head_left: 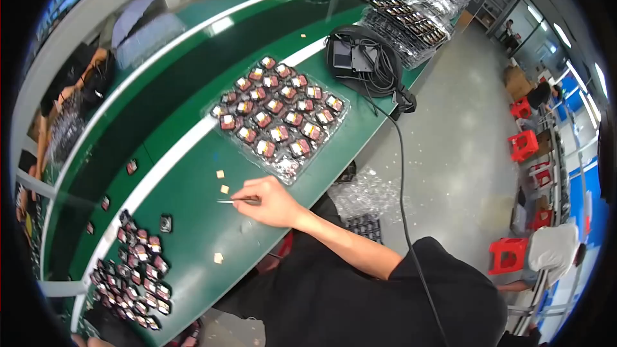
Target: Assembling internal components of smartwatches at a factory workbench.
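My right hand [268, 202] reaches in over the green table [199, 218], closed round a thin pair of tweezers [247, 200] whose tips point left. Near the tips lie two small tan square pieces [224, 189], and another tan piece [218, 258] lies closer to the table's front edge. Beyond the hand, a clear plastic tray [287, 170] carries rows of small black units [278, 133] with red, white and yellow labels. My left hand is not in view.
Many similar units [132, 276] are heaped at lower left, with one black unit [166, 223] apart. A dark bag with coiled cable [364, 58] sits beyond the tray; stacked trays [411, 26] stand behind. A black cable [403, 180] hangs past the table edge. People work across the belt.
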Demonstrator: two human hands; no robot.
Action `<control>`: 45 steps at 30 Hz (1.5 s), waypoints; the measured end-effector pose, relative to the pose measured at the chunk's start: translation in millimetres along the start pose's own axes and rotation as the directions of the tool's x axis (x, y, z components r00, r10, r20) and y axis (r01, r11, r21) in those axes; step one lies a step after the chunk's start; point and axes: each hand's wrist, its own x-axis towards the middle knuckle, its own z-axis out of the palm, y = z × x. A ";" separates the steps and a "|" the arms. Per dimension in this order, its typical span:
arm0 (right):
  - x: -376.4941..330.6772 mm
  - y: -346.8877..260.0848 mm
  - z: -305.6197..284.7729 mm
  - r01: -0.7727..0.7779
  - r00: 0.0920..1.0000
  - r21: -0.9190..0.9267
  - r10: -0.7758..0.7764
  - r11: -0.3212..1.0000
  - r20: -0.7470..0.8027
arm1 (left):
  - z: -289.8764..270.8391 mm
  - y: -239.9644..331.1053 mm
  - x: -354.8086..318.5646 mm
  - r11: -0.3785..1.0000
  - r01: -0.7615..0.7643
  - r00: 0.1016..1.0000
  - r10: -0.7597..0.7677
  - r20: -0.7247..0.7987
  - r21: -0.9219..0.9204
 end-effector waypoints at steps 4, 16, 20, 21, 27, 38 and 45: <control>-5.5 2.8 -9.9 -0.014 0.999 0.067 0.012 0.998 0.037 | 14.2 35.2 -3.3 0.994 0.105 0.994 -0.105 0.026 0.008; 1.7 -6.6 5.4 -0.043 0.999 0.055 0.041 0.998 0.025 | 19.7 43.9 -13.6 0.967 0.253 0.964 -0.249 0.094 -0.038; 5.1 2.0 7.2 0.034 0.998 0.052 -0.032 0.998 -0.052 | -10.2 42.7 -14.5 0.944 0.318 0.936 -0.327 0.132 0.084; 4.0 -2.0 4.4 0.005 1.000 0.009 -0.005 1.000 -0.018 | -20.4 40.9 -15.5 0.936 0.327 0.928 -0.345 0.144 0.133; 0.6 -6.2 -11.7 -0.024 1.000 -0.007 0.024 1.000 -0.007 | -60.3 62.8 -16.1 0.851 0.419 0.863 -0.482 0.153 0.316; 0.2 -1.1 4.9 -0.089 0.996 0.041 0.088 0.995 0.009 | 78.1 -300.3 7.1 0.817 0.528 0.849 -0.501 -0.166 0.233; 2.3 -3.3 0.0 -0.109 0.993 0.041 0.107 0.993 0.040 | 69.3 -302.0 -14.7 0.754 0.467 0.880 -0.444 -0.166 0.462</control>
